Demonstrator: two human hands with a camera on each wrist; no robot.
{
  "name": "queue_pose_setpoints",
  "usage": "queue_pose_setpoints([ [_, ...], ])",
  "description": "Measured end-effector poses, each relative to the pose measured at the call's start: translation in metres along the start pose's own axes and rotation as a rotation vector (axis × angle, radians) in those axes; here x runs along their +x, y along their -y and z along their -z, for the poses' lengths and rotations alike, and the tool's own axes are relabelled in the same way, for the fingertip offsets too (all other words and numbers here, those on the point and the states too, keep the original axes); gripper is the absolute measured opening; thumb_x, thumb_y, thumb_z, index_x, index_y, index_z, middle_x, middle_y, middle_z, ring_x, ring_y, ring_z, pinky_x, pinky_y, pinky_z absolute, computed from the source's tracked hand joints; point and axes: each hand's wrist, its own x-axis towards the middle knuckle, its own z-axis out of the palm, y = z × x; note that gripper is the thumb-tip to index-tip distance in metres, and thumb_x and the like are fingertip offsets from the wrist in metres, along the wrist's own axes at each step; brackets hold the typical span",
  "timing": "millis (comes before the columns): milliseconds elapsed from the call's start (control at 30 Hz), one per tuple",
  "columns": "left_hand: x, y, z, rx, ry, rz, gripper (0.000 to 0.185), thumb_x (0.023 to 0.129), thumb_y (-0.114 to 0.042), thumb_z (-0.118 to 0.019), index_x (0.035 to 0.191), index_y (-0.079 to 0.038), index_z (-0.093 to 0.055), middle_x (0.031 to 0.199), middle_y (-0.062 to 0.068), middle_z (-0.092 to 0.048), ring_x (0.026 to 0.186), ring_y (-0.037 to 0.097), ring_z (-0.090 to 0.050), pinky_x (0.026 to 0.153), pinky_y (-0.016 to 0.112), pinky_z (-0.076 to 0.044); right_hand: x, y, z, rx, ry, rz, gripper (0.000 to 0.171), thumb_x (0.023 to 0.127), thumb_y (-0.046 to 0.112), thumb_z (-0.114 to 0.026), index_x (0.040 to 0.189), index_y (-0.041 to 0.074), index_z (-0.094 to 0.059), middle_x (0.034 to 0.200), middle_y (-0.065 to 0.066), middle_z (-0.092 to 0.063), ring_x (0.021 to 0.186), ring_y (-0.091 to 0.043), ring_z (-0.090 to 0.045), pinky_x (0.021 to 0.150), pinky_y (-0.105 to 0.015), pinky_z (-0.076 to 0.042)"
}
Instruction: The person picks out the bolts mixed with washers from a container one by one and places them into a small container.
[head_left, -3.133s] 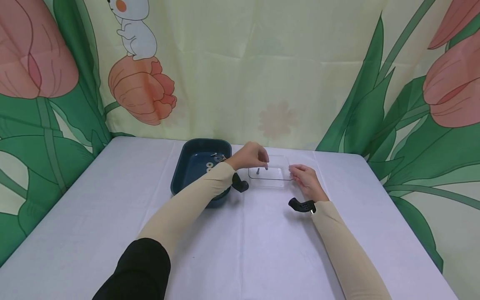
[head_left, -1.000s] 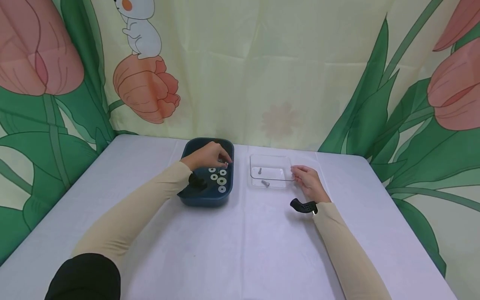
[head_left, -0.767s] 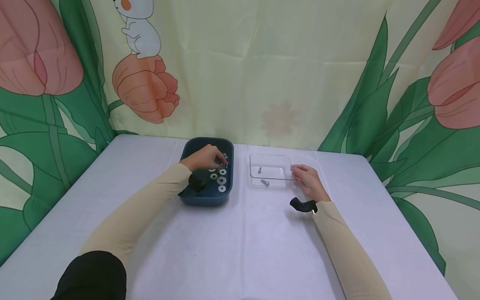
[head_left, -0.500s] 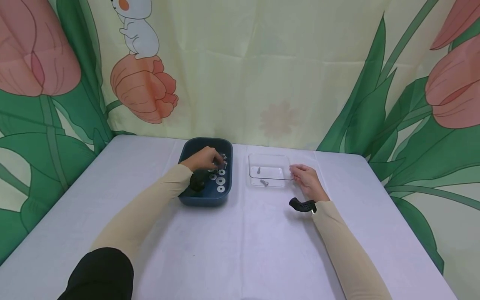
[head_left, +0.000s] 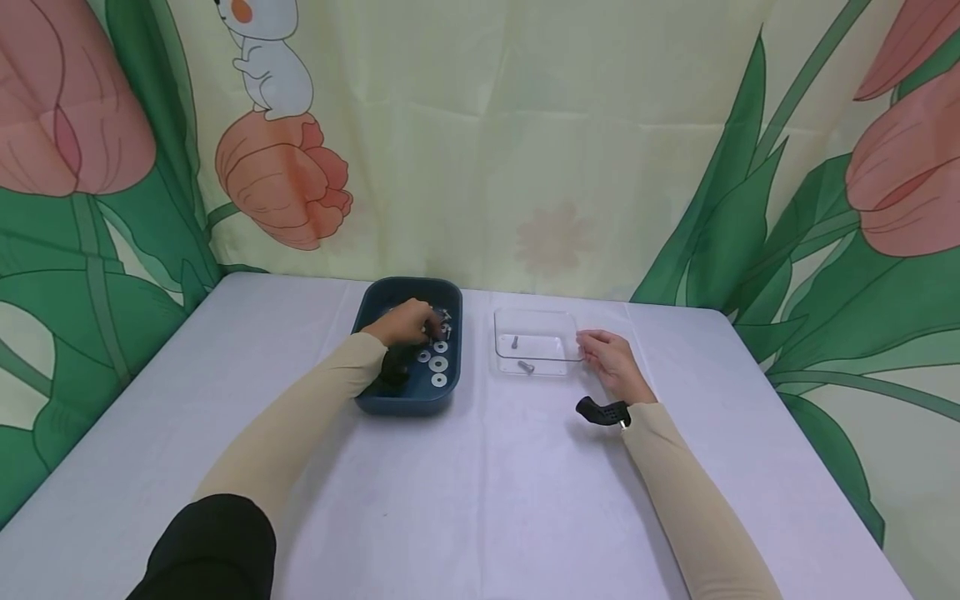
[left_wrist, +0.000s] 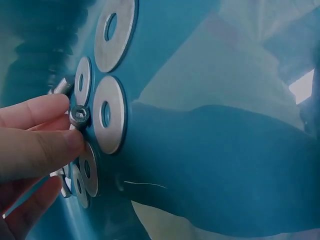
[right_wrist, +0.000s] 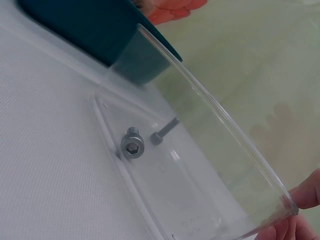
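Observation:
My left hand (head_left: 408,322) reaches down into the dark blue tray (head_left: 406,406). Between its thumb and index fingertip, in the left wrist view, it pinches a small socket head screw (left_wrist: 80,116), head toward the camera. Several flat washers (left_wrist: 110,114) lie around it on the tray floor, with more screws (left_wrist: 63,86) behind the fingers. My right hand (head_left: 611,361) grips the right-hand rim of a clear plastic box (head_left: 538,360) with thumb and fingers. Inside the box lie two socket head screws, a thicker one (right_wrist: 132,145) and a thinner one (right_wrist: 165,131).
Tray and box stand side by side on a white-covered table (head_left: 480,500), near its back edge. A floral curtain (head_left: 480,167) hangs behind. A black wrist camera (head_left: 603,411) is strapped to the right wrist.
My left hand has left a second screw in the clear box and gone back left into the tray, where its fingers shifted slightly toward me. The right hand stayed on the box.

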Motion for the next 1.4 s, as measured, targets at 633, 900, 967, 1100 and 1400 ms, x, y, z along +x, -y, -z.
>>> queue_pose_setpoints([
  [633,-0.0022,0.0033,0.0004,-0.022,0.016,0.05,0.017,0.082,0.002,-0.067,0.094,-0.007,-0.074,0.097,0.009,-0.072,0.087,0.019,-0.066,0.086,0.034,-0.055,0.0013,-0.0005,-0.0007,0.023,-0.007,-0.002,0.024,0.091,0.011,-0.058,0.115,0.008,-0.054,0.083,0.009,-0.058,0.074,-0.003,-0.052,0.066,-0.011,-0.048],
  [900,-0.0043,0.0054,0.0001,-0.002,0.033,0.033,0.015,0.083,-0.001,-0.066,0.093,-0.008,-0.074,0.097,0.008,-0.071,0.083,0.018,-0.064,0.084,0.032,-0.056,0.0011,-0.0001,-0.001,0.008,-0.014,-0.001,0.028,0.092,0.011,-0.057,0.118,0.006,-0.053,0.085,0.007,-0.057,0.074,-0.003,-0.052,0.067,-0.011,-0.048],
  [967,-0.0046,0.0061,0.0,0.0,0.035,0.027,0.014,0.084,-0.001,-0.066,0.093,-0.008,-0.074,0.097,0.009,-0.071,0.083,0.018,-0.064,0.084,0.032,-0.056,0.0012,-0.0001,-0.0008,0.008,-0.014,-0.003,0.029,0.092,0.011,-0.057,0.119,0.006,-0.053,0.086,0.007,-0.057,0.074,-0.004,-0.052,0.067,-0.011,-0.048],
  [1100,-0.0053,0.0062,0.0,0.005,0.027,0.035,0.014,0.082,-0.002,-0.068,0.093,-0.009,-0.074,0.096,0.008,-0.071,0.083,0.018,-0.064,0.083,0.032,-0.056,0.0013,-0.0002,-0.0005,0.011,-0.013,-0.006,0.028,0.091,0.011,-0.058,0.119,0.006,-0.053,0.086,0.007,-0.057,0.074,-0.004,-0.051,0.066,-0.012,-0.047],
  [1400,-0.0061,0.0012,0.0001,0.076,0.0,0.05,0.014,0.08,-0.004,-0.071,0.091,-0.01,-0.076,0.093,0.006,-0.073,0.08,0.016,-0.066,0.078,0.03,-0.057,0.0011,0.0001,-0.001,-0.009,-0.011,-0.002,0.032,0.092,0.013,-0.057,0.122,0.006,-0.051,0.092,0.005,-0.056,0.076,-0.004,-0.051,0.068,-0.012,-0.047],
])
